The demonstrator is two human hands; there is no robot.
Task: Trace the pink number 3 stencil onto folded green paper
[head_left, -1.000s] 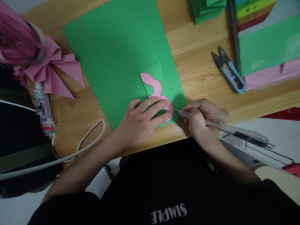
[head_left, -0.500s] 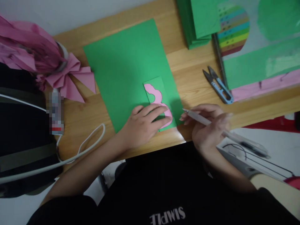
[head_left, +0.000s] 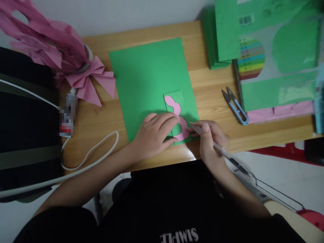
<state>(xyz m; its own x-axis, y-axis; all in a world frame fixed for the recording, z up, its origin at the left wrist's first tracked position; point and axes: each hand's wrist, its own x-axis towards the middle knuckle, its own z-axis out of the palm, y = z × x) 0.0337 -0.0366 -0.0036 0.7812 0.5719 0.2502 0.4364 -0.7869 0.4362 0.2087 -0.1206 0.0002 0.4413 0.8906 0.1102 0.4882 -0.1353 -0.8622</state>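
A large green sheet [head_left: 149, 74] lies on the wooden table, with a small green card [head_left: 179, 96] on its lower right part. On the card rests a pink wavy cutout [head_left: 184, 123]. My left hand [head_left: 157, 135] lies over the card's left side, fingers spread, fingertips pressing on the cutout. My right hand [head_left: 212, 141] grips a clear pen [head_left: 219, 147] between thumb and fingers. The pen's tip is just right of the cutout, over the sheet's lower right edge; whether it touches the paper I cannot tell.
Blue snips [head_left: 235, 106] lie right of the sheet. Green folded cards [head_left: 226, 33] and a package of green paper [head_left: 273, 91] are at the back right. Pink folded paper [head_left: 91, 79], a white cable [head_left: 101, 158] and a dark bag [head_left: 27, 135] are on the left.
The view has shifted, so the table things appear lower and mostly further right. My right hand has closed its thumb onto the pen and brought its tip nearer the cutout.
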